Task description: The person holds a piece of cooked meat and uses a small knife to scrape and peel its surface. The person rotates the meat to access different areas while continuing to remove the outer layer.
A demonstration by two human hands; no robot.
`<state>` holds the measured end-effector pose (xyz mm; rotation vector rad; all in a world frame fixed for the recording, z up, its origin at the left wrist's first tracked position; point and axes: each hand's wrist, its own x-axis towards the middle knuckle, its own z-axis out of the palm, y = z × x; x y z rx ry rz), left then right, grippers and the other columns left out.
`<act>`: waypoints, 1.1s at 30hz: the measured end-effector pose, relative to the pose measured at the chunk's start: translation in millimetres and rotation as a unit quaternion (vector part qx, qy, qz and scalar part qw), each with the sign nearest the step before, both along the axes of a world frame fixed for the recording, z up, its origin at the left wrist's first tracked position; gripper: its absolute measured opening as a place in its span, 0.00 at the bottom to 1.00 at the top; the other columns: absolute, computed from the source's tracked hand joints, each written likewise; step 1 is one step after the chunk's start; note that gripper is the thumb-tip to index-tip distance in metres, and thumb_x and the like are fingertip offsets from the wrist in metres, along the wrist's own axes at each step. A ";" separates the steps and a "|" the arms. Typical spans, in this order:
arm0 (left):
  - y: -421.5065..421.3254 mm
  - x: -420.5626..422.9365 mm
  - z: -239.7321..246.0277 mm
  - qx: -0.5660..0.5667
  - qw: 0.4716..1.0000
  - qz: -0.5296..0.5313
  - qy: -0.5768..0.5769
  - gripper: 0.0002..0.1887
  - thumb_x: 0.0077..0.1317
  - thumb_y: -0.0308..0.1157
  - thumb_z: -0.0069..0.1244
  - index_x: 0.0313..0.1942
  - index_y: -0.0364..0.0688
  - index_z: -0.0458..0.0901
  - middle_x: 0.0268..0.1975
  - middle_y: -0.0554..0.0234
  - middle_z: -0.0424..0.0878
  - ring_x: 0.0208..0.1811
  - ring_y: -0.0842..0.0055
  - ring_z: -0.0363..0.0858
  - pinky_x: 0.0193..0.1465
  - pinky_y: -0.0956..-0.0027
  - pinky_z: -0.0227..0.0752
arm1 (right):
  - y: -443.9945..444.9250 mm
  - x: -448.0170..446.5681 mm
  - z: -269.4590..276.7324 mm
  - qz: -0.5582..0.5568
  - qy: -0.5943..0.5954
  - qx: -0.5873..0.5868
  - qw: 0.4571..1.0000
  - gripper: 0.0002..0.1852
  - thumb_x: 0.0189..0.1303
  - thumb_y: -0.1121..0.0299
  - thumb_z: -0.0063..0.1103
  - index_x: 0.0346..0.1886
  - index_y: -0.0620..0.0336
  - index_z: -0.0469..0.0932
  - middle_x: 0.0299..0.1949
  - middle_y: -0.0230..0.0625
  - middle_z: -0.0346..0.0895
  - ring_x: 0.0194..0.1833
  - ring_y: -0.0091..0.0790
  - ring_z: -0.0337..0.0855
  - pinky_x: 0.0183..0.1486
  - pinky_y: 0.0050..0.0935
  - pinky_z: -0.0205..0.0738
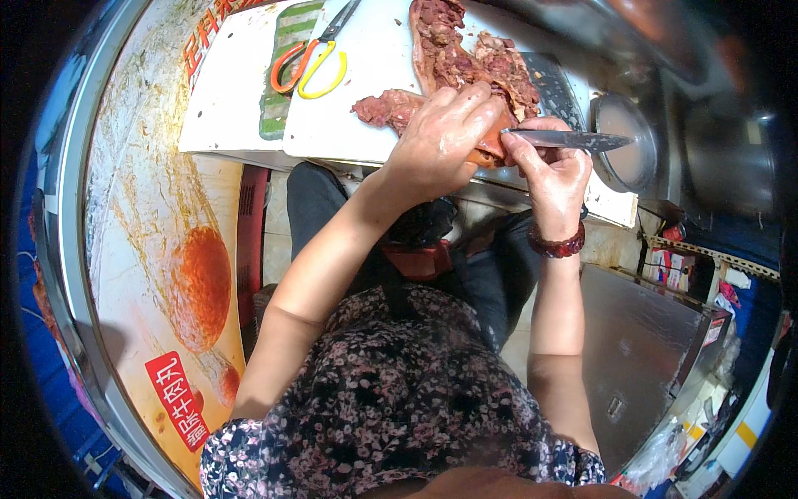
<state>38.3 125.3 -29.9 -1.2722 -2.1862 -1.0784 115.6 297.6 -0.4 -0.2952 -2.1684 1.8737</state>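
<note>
A large piece of reddish-brown cooked meat with skin (439, 47) lies on a white cutting board (340, 134). My left hand (446, 134) presses on its near end, fingers curled over the skin. My right hand (552, 162) grips a small knife (576, 140), its blade lying across the fingers and pointing right. The thumb and fingertips of that hand meet the meat's near right edge, where the skin folds over. How the knife's handle is held is hidden. Both hands look wet or greasy.
Scissors with orange and yellow handles (324, 56) lie on a green-striped patch (293, 81) to the left. A metal bowl of cloudy liquid (626, 143) stands right of the board, near the knife tip. A steel cabinet (636, 349) is at lower right, a printed panel (156, 249) at left.
</note>
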 end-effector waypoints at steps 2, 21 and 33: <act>0.3 0.1 -1.1 -0.003 1.000 0.002 0.000 0.31 0.51 0.19 0.57 0.61 0.29 0.79 0.59 0.38 0.82 0.52 0.47 0.81 0.58 0.51 0.77 | -1.3 -0.6 -0.3 -0.020 0.014 0.028 0.999 0.10 0.64 0.77 0.76 0.46 0.68 0.86 0.35 0.35 0.89 0.35 0.23 0.87 0.40 0.24 0.82; 2.3 0.4 -3.0 0.009 1.000 -0.004 0.000 0.30 0.53 0.19 0.56 0.60 0.31 0.79 0.57 0.38 0.81 0.51 0.47 0.80 0.57 0.51 0.75 | 8.5 -5.4 -14.3 -0.051 0.082 0.162 0.982 0.09 0.61 0.76 0.76 0.44 0.66 0.87 0.37 0.36 0.90 0.35 0.25 0.88 0.40 0.26 0.82; 1.8 1.0 -0.6 0.014 1.000 -0.008 0.000 0.29 0.52 0.18 0.56 0.59 0.30 0.79 0.58 0.38 0.81 0.51 0.46 0.79 0.58 0.51 0.75 | 7.4 -6.7 -12.2 -0.031 0.115 0.196 0.973 0.12 0.58 0.74 0.79 0.43 0.66 0.86 0.39 0.36 0.88 0.34 0.27 0.88 0.37 0.26 0.80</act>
